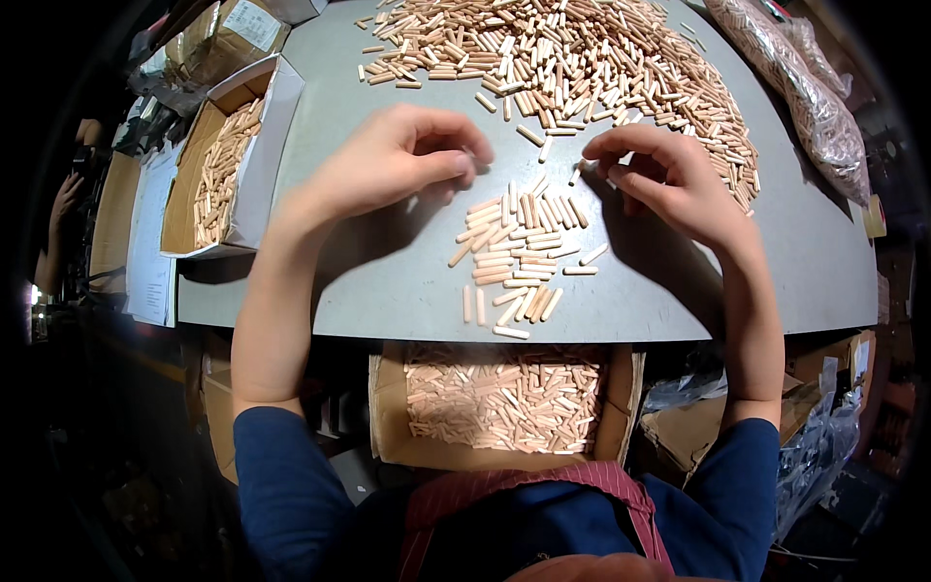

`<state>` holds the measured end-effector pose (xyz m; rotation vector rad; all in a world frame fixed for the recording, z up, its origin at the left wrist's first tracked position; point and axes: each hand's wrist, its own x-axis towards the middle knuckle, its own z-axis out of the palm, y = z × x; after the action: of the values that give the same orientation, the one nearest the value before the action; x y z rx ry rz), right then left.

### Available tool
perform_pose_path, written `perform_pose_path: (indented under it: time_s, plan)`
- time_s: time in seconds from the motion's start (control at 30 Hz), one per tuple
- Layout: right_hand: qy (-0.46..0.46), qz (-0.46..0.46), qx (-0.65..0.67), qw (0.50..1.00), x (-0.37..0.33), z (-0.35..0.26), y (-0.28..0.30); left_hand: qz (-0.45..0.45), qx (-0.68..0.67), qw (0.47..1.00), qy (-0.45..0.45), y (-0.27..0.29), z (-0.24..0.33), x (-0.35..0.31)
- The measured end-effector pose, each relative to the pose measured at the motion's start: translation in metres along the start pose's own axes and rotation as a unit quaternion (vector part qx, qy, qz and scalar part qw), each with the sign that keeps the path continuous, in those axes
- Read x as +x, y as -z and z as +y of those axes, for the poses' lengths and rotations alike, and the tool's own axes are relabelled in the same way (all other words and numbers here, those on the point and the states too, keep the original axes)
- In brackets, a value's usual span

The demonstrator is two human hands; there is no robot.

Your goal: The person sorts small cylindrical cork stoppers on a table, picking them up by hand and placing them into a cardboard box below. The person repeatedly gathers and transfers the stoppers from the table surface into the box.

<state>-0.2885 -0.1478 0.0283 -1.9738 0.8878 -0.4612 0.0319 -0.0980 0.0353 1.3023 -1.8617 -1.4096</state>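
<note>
My left hand [412,160] hovers over the grey table [388,301], fingers loosely curled and the thumb a little apart; its fingertips are slightly blurred and nothing shows in it. Across from it, my right hand [669,175] has its index finger and thumb apart. One short wooden dowel [576,175] stands just under that index fingertip; whether they touch I cannot tell. Between and below both hands lies a loose group of pale wooden dowels [524,260], in rough rows. Beyond them spreads a large heap of the same dowels [582,73].
Below the table's near edge, a cardboard box [390,417] holds many dowels. A white-sided box [267,155] with more dowels stands at left, near a taped carton [208,44] and papers [153,257]. At right lie a clear bag of dowels [810,102] and a tape roll [876,215].
</note>
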Motion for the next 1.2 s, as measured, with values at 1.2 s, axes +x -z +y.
perform_pose_path:
  time_s: [1.2]
  plan:
    - [0.173,0.169,-0.233,0.942,0.028,0.014,-0.046,0.143,0.037,0.985,-0.083,-0.029,-0.02,0.018]
